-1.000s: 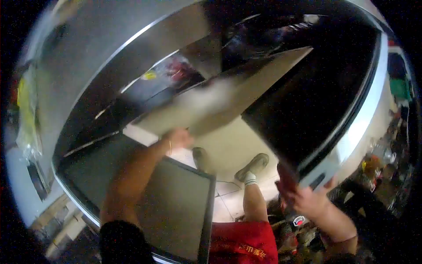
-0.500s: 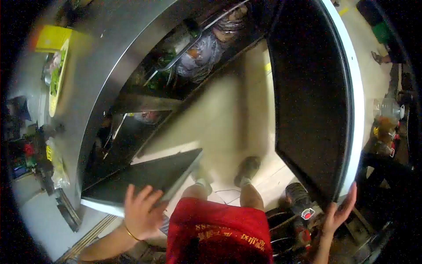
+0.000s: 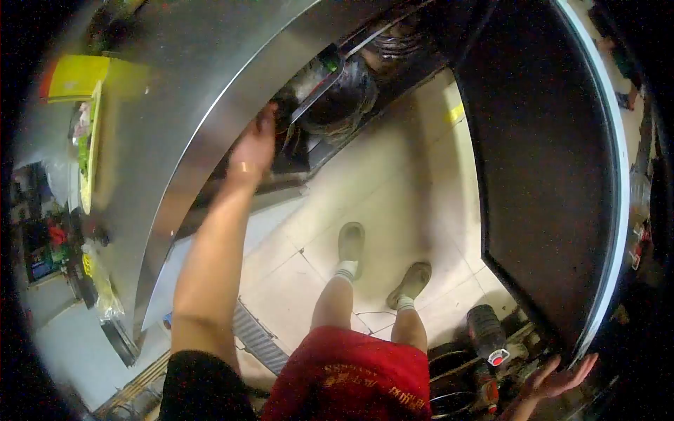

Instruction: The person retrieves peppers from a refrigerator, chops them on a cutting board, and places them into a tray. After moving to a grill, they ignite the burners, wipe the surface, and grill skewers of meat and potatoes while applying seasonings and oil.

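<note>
An under-counter fridge (image 3: 288, 158) stands ahead, its right-hand door (image 3: 551, 168) swung wide with the dark inner side facing me. My left hand (image 3: 254, 146), smeared by motion, is at the front opening beside the shelved goods; its fingers are too blurred to read. A clear plastic bag of food (image 3: 351, 95) lies on the shelf near it. Below my left arm, the pale outer face of the left-hand door (image 3: 270, 214) shows. My right hand (image 3: 558, 377) is at the lower corner of the right-hand door, fingers stretched out and apart.
On the steel counter (image 3: 168, 105) are a yellow box (image 3: 81, 78) and a long plate of greens (image 3: 90, 154). A dark bottle with a red cap (image 3: 486, 333) lies by my feet, near black racks. A floor drain grate (image 3: 258, 337) runs at lower left.
The left-hand door has swung inward towards the fridge. My left hand has moved from that door up to the fridge opening. The right-hand door stays open, my right hand still near its corner.
</note>
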The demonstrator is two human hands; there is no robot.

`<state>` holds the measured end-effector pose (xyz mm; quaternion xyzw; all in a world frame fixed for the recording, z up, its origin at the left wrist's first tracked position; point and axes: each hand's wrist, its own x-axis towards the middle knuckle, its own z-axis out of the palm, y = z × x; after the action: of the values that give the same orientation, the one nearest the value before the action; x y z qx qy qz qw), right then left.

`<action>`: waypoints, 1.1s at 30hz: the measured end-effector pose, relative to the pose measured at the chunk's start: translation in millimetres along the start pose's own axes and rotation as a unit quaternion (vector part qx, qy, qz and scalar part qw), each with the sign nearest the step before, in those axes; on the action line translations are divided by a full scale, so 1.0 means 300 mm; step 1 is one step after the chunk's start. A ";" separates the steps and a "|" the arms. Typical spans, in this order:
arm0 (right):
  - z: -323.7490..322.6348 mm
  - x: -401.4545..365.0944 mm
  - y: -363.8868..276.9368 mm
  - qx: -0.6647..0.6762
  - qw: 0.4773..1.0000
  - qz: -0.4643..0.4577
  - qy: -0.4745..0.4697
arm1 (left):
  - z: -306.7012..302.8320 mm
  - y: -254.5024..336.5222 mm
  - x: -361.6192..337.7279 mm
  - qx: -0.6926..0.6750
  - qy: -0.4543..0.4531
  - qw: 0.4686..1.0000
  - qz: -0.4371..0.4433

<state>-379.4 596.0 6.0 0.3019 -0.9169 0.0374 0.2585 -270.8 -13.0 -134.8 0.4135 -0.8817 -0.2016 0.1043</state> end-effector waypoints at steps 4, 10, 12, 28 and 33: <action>0.004 -0.010 0.053 -0.005 0.995 0.006 -0.103 | 0.210 -0.345 0.297 0.192 -0.049 0.980 0.009; -0.007 0.003 -0.145 0.065 0.977 -0.089 -0.181 | 0.170 -0.319 0.342 0.129 -0.138 0.982 0.013; 0.028 -0.086 -0.268 0.188 0.947 -0.055 -0.254 | 0.151 -0.317 0.312 0.185 -0.093 0.975 0.085; 0.331 -0.771 -0.611 0.411 0.790 -0.026 -0.455 | 0.293 0.000 0.462 0.035 -0.070 0.926 0.370; 0.310 -0.633 -0.647 0.405 0.792 0.035 -0.456 | 0.223 -0.070 0.360 -0.070 -0.076 0.988 0.113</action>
<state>-180.3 518.2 -185.5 0.3288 -0.8394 0.2722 -0.3366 -348.5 -90.3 -202.2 0.2862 -0.9120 -0.2804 0.0874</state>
